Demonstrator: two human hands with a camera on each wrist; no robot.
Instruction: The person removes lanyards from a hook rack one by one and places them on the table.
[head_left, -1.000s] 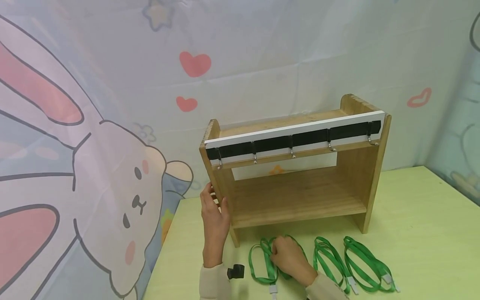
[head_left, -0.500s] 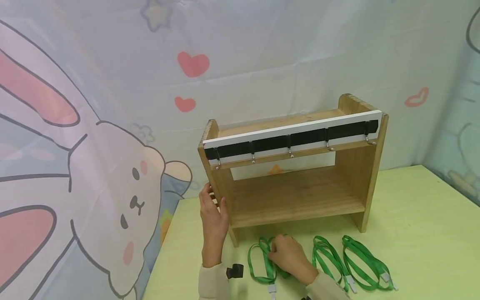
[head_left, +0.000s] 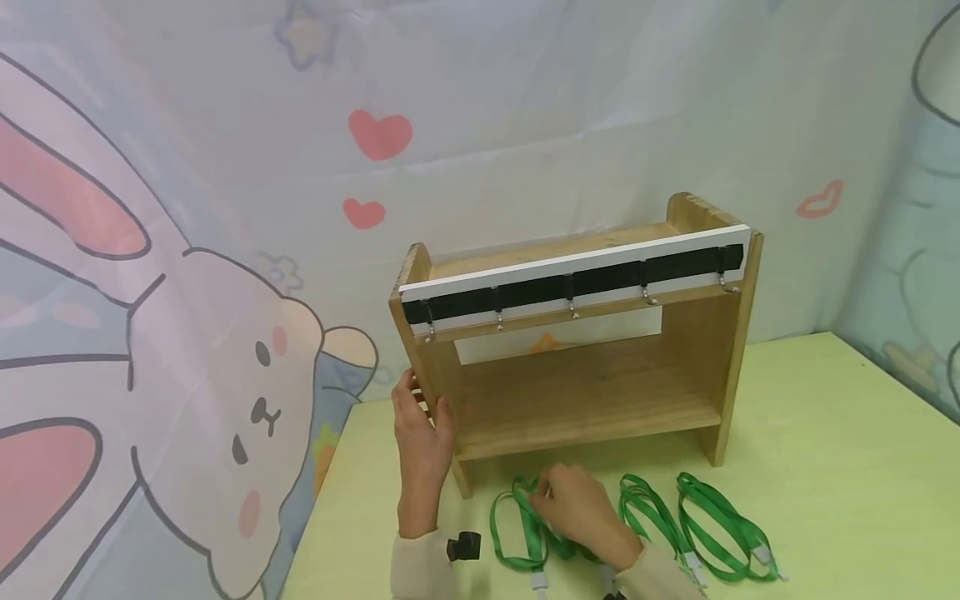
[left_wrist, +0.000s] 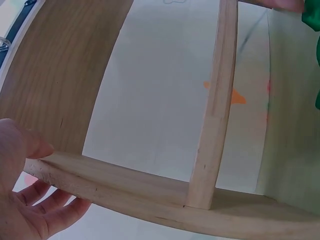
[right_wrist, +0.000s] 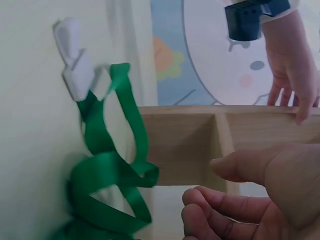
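Note:
My left hand grips the left side panel of the wooden shelf, thumb on the inner face and fingers round the outside, as the left wrist view shows. Green lanyards with white clips lie on the table in front of the shelf. Over the second one from the left is my right hand, partly hiding it. In the right wrist view the thumb and bent fingers of this hand are apart, with nothing between them. A looped green strap with a white clip shows beside the fingertips.
Two more lanyards lie to the right of my right hand. A white rail with a black strip and several metal hooks runs along the shelf's top front. Behind stands a printed cloth backdrop; the yellow-green table extends right.
My right hand has shifted slightly over the second lanyard, whose loop no longer shows along the hand's far right side. The left hand stays on the shelf. The head view has turned a little.

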